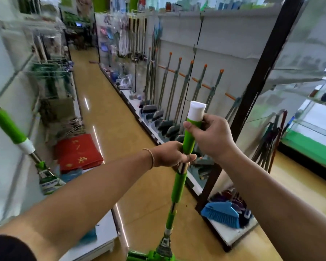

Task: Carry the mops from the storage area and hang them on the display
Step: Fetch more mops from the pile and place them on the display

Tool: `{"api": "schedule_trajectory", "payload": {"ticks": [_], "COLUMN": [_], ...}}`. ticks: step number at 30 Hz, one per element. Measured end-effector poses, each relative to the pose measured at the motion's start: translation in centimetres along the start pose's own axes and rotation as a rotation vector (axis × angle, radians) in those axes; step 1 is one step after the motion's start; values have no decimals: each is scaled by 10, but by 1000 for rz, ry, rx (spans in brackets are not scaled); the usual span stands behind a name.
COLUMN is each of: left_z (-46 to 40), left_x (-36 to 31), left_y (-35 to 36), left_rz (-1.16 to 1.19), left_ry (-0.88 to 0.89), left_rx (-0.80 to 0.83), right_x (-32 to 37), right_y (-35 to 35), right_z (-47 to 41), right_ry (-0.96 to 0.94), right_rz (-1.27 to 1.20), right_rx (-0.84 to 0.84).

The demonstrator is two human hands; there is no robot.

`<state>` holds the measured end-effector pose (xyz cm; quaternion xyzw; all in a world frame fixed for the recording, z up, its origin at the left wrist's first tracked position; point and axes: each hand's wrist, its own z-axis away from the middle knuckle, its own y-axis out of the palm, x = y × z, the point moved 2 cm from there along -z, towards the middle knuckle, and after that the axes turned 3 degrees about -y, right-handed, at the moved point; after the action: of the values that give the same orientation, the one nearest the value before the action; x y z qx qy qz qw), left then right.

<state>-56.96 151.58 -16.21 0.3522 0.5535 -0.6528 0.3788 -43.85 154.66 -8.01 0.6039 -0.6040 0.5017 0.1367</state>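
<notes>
The left hand [169, 155] and, above it, the right hand [211, 136] are gripping the mop [179, 183] upright; keeping it vertical should ease hanging.

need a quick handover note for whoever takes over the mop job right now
Left hand: grips the green mop at the bottom of its upper green sleeve.
Right hand: holds the same handle near the top, just under the white cap.
The mop stands about upright in the aisle, head down by the floor.
A second green mop leans at the left shelving.
Done: this mop is carried into the aisle.
Left: hang it on the display; the second mop does not look hung yet either.
</notes>
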Motion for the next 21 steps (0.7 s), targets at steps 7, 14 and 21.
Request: {"api": "schedule_trajectory", "payload": {"ticks": [7, 14, 21], "left_z": [-76, -129, -150], "left_x": [6, 17, 40], "left_y": [-52, -118, -176], "left_rz": [10, 0, -8], "left_ry": [14, 10, -29], "left_rx": [36, 13, -101], "right_x": [-36, -44, -42], "right_y": [18, 51, 96], "right_z": [-87, -165, -225], "right_ry": [36, 8, -78], "right_rz": [-29, -22, -4], "right_rx": [-2, 32, 124]}}
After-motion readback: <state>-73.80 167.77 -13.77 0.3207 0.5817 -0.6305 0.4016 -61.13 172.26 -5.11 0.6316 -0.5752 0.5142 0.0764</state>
